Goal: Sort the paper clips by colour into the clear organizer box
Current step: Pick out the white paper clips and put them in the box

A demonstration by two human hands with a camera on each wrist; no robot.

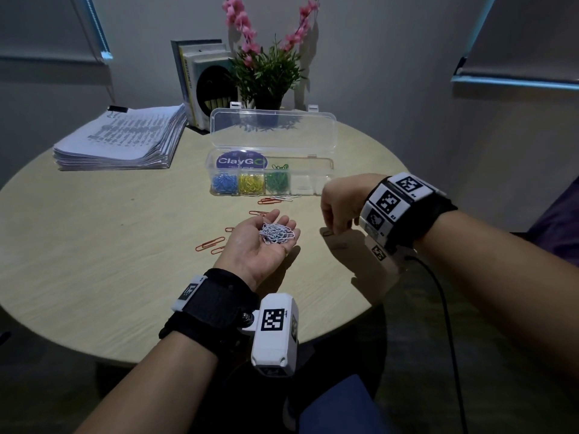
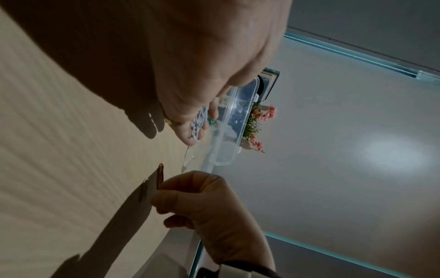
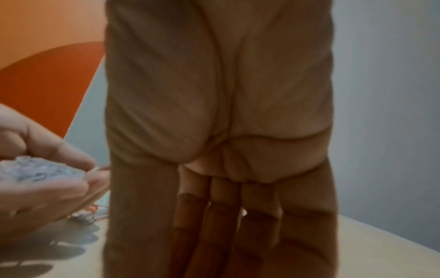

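- Two hands share the work — left hand (image 1: 266, 242) lies palm-up, spread, cupping white clips (image 1: 277, 234) for one trip.
- Right hand (image 1: 341, 205) pinches an orange clip (image 2: 160, 175) off the table (image 1: 94, 277).

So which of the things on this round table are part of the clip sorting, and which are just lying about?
Job: clear plastic organizer box; white paper clips in left hand; orange paper clips; right hand.
Lying about: paper stack; books; flower pot.
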